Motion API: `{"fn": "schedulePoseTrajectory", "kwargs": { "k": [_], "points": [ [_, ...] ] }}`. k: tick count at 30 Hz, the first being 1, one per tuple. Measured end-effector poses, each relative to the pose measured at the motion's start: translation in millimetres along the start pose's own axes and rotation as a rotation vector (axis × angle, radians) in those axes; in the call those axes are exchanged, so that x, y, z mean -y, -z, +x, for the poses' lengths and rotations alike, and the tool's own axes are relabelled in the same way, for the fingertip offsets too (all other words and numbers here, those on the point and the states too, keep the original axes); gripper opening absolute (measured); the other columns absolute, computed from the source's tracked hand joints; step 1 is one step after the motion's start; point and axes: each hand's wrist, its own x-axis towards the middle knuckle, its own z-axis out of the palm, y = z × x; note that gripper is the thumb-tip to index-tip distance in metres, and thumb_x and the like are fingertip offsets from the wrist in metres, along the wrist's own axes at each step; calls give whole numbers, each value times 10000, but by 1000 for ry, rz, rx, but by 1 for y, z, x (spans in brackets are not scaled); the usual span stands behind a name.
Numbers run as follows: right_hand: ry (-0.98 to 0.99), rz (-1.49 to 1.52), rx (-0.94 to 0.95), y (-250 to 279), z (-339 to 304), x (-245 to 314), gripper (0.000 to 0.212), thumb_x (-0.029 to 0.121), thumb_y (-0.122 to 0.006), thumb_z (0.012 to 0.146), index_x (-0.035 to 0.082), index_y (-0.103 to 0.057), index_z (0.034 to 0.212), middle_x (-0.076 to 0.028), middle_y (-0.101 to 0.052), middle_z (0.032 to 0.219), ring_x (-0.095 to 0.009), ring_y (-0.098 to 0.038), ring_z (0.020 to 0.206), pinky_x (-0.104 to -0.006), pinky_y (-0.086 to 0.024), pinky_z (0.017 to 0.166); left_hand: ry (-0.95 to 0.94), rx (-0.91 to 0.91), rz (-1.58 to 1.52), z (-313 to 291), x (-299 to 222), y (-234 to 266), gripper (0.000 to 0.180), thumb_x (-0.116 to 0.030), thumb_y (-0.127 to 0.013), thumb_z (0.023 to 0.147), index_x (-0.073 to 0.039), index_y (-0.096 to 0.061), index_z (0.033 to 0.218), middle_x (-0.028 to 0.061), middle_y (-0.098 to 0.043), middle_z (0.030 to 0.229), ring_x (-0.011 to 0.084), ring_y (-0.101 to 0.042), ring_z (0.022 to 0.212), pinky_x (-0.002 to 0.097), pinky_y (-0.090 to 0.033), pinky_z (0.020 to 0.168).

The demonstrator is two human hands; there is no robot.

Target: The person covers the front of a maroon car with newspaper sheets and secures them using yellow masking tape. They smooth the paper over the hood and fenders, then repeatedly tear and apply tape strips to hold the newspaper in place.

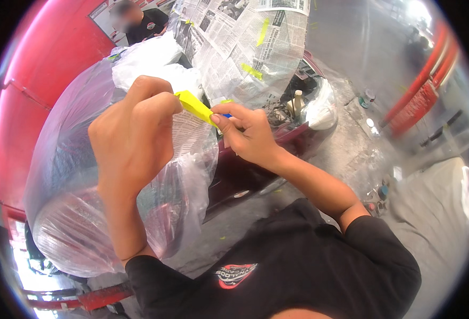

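Observation:
A strip of yellow masking tape (194, 107) stretches between my two hands, in front of a dark red car (245, 173). My left hand (136, 130) is closed on the tape's upper left end. My right hand (250, 134) pinches the other end between thumb and fingers. Something small and blue shows at the right fingers; its kind cannot be made out. Behind the hands, newspaper sheets (221, 64) cover the car's raised panel, with a few yellow tape pieces (252, 71) stuck on them. Clear plastic sheeting (67, 159) drapes over the car's left part.
Bunched white plastic (149, 59) lies on the car beyond my left hand. An uncovered engine bay holds a pale bottle (298, 102), beside white plastic wrapping (320, 106). Another person (147, 24) is at the far left. Red bars (418, 80) and a grey cover (428, 207) stand at right.

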Motion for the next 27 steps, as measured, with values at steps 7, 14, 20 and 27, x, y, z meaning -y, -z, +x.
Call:
{"fn": "schedulePoseTrajectory", "kwargs": {
  "k": [7, 14, 20, 27],
  "points": [
    [-33, 98, 38, -8, 3, 6, 200, 144, -696, 1022, 13, -702, 1172, -50, -653, 612, -79, -627, 512, -247, -411, 464, -88, -62, 26, 2, 1, 13, 364, 37, -771, 763, -143, -595, 1026, 24, -680, 910, 228, -645, 620, 334, -479, 537],
    [-60, 210, 78, -15, 11, 15, 338, 172, -691, 1030, 28, -637, 1332, -36, -665, 616, -67, -640, 531, -243, -453, 460, -85, -18, 27, 9, -3, 28, 238, 76, -725, 844, -73, -578, 958, 95, -684, 906, 256, -659, 674, 307, -503, 585],
    [-210, 437, 202, -18, 15, 10, 318, 155, -671, 1037, 26, -650, 1327, -53, -681, 647, -68, -641, 548, -246, -495, 465, -174, -14, 79, 14, 4, 33, 385, 59, -775, 782, -126, -589, 1063, 65, -693, 909, 232, -638, 609, 320, -465, 506],
    [-311, 483, 308, -9, 18, 22, 326, 189, -662, 1049, 10, -655, 1321, -40, -669, 646, -64, -605, 513, -236, -491, 457, -204, -16, 64, 15, 8, 34, 418, 67, -778, 791, -107, -560, 1102, 75, -692, 905, 231, -639, 597, 316, -456, 494]
  ]
}}
